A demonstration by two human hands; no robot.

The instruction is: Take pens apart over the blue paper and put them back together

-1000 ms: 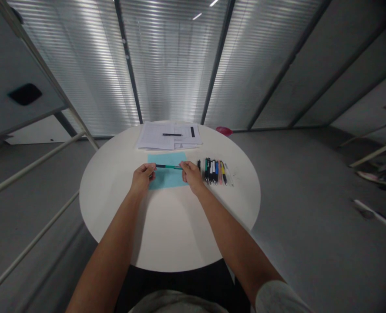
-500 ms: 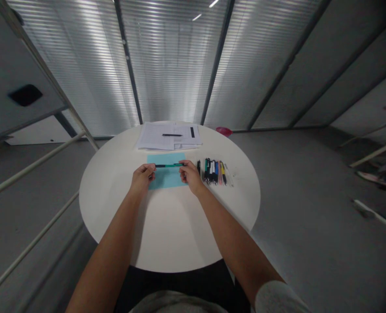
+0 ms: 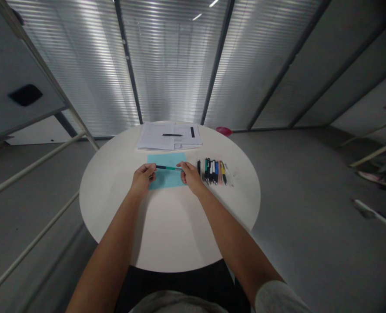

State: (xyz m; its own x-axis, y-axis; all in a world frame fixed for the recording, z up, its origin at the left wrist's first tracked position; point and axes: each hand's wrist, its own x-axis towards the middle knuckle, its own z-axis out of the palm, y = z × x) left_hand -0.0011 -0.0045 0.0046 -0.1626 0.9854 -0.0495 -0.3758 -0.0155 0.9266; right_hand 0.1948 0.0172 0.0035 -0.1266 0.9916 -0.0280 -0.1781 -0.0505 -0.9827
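Note:
A green and black pen [image 3: 168, 168] stretches between my two hands, above a light blue sheet [image 3: 166, 180]. My left hand [image 3: 143, 176] pinches its black end. At the green end, the fingers of my right hand [image 3: 189, 174] are closed around the pen, hiding its tip. Right of my right hand lies a row of several pens [image 3: 215, 171] in green, black, white, blue, pink and yellow. A single black pen [image 3: 198, 167] lies between that row and my right hand.
The round white table [image 3: 169, 234] carries everything. Toward its far edge is a stack of papers [image 3: 153, 137] with a dark pen [image 3: 172, 134] on top. Metal rails [image 3: 32, 167] stand at the left, and a pink object [image 3: 224, 131] shows behind the table.
The pen's right end has dipped slightly, so the pen now slants down to the right. My right hand's fingers have shifted on it; my left hand is nearly still.

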